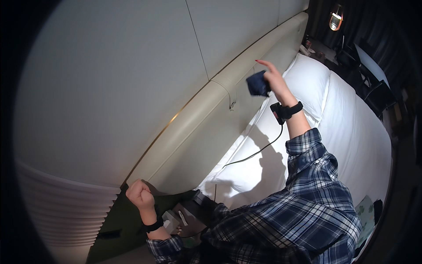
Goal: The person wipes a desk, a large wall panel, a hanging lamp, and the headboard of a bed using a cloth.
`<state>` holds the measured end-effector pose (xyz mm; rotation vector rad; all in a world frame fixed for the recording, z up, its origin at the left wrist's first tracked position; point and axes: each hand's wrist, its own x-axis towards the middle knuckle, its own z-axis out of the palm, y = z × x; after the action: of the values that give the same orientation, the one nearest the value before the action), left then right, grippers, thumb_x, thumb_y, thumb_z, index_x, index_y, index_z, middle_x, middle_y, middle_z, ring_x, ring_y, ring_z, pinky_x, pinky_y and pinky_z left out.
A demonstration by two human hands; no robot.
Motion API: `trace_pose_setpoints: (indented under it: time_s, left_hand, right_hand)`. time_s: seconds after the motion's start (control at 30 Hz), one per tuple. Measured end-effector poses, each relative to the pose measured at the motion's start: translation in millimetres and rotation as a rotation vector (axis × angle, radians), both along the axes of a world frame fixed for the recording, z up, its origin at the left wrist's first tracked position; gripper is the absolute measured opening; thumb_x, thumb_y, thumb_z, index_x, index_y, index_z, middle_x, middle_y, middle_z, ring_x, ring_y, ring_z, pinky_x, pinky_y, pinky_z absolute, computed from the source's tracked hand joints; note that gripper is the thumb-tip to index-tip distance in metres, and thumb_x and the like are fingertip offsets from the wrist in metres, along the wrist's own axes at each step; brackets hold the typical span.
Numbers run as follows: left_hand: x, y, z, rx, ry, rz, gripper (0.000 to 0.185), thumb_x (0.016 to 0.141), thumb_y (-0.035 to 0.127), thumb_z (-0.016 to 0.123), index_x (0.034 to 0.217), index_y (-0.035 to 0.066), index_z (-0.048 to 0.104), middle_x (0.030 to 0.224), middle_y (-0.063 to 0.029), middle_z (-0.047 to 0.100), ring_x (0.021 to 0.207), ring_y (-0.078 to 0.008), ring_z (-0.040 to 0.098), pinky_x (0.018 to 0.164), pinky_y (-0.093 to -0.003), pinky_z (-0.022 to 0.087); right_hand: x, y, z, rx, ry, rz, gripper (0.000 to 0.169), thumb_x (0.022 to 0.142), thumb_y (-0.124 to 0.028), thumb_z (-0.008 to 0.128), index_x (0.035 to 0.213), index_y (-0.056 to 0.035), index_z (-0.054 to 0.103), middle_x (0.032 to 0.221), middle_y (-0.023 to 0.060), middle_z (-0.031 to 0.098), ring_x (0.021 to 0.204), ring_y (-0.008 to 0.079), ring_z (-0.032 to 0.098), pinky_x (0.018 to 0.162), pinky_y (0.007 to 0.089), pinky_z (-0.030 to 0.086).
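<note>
My right hand [276, 82] is over the bed side of the upholstered headboard [194, 112]. A folded dark blue cloth [258, 83] is in its grip, slightly blurred, with one finger stretched out past it. The cloth hangs in front of the cream padding; whether it touches is unclear. At the headboard's near end, my left hand [140, 194] is curled into a fist, and nothing shows in it. Around my right wrist is a black strap with a small box [280, 112], from which a cable [257, 153] runs down over the bed.
White pillows [305, 87] and bedding [356, 122] lie to the right. Below my left hand are a tissue box [171, 221] and a white handset-like object [182, 218] on a nightstand. A lit lamp [335, 22] hangs at the far end. Grey wall panels [115, 82] rise behind the headboard.
</note>
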<state>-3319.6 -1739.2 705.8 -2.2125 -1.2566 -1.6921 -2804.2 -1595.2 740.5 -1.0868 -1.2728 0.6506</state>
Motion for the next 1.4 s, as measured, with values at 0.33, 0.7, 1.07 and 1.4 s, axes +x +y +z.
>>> trace_pose_setpoints:
  time_s: [0.33, 0.7, 1.07, 1.4]
  left_hand:
    - [-10.3, -9.2, 5.0, -0.016, -0.032, -0.014, 0.006, 0.057, 0.002, 0.041, 0.052, 0.000, 0.039, 0.048, -0.0083, 0.035, 0.042, -0.0187, 0.036, 0.045, -0.0285, 0.022]
    - [-12.0, -10.4, 8.0, -0.014, -0.038, 0.002, 0.007, 0.058, 0.002, 0.041, 0.052, 0.001, 0.038, 0.048, -0.0084, 0.034, 0.042, -0.0182, 0.035, 0.045, -0.0292, 0.021]
    - [-8.4, -14.5, 8.4, -0.010, -0.073, 0.019, 0.008, 0.058, 0.001, 0.041, 0.051, 0.000, 0.038, 0.048, -0.0078, 0.034, 0.042, -0.0178, 0.034, 0.045, -0.0285, 0.021]
    - [-4.7, -6.1, 10.7, 0.002, -0.061, -0.014, 0.007, 0.059, 0.001, 0.039, 0.053, 0.000, 0.038, 0.048, -0.0054, 0.036, 0.044, -0.0135, 0.032, 0.046, -0.0273, 0.021]
  right_hand:
    - [-71.8, -37.6, 15.6, -0.019, -0.423, 0.373, 0.069, 0.078, -0.008, 0.046, 0.147, -0.0115, 0.044, 0.125, 0.0116, 0.065, 0.091, 0.0174, 0.061, 0.083, 0.0280, 0.048]
    - [-61.0, -46.4, 25.3, -0.013, 0.055, 0.339, 0.074, 0.078, -0.005, 0.041, 0.152, -0.0113, 0.037, 0.077, -0.0039, 0.050, 0.067, 0.0052, 0.043, 0.065, 0.0202, 0.038]
    - [-136.7, -83.2, 0.6, 0.148, -0.699, 0.597, 0.082, 0.070, -0.011, 0.049, 0.150, -0.0222, 0.038, 0.103, 0.0134, 0.067, 0.062, 0.0318, 0.061, 0.064, 0.0379, 0.054]
    - [-122.1, -61.1, -14.8, 0.116, -0.580, 0.084, 0.089, 0.071, -0.006, 0.048, 0.155, -0.0233, 0.026, 0.076, 0.0156, 0.062, 0.060, 0.0273, 0.060, 0.065, 0.0347, 0.051]
